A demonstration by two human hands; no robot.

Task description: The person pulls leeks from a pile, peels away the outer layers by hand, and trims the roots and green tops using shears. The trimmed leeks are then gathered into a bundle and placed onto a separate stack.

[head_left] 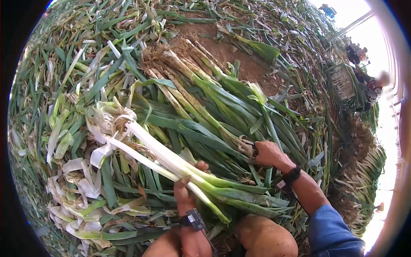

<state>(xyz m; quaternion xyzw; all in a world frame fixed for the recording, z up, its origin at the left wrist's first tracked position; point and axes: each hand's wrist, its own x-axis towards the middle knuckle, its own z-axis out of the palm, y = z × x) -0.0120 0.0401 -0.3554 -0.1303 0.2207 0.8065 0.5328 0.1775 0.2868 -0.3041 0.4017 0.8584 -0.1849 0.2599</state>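
My left hand [185, 188] is closed around a few leeks [152, 147] with clean white stems. Their root ends point to the upper left and their green leaves reach toward the lower right, above my knees. My right hand [269, 154] is a fist over the leaves of a pile of unpeeled leeks [192, 98]. A small dark thing shows at its fingers, too hidden to name, and a pale, ragged tuft [246, 146] lies beside it. The unpeeled leeks have brown, soil-covered stems, with roots toward the top.
Peeled-off leaves [85, 180] heap up on the left and cover much of the ground. Bare soil [227, 47] shows beyond the pile. On the right stand a row of white-stemmed leeks [364, 180], a plastic crate [342, 83] and other people [372, 83].
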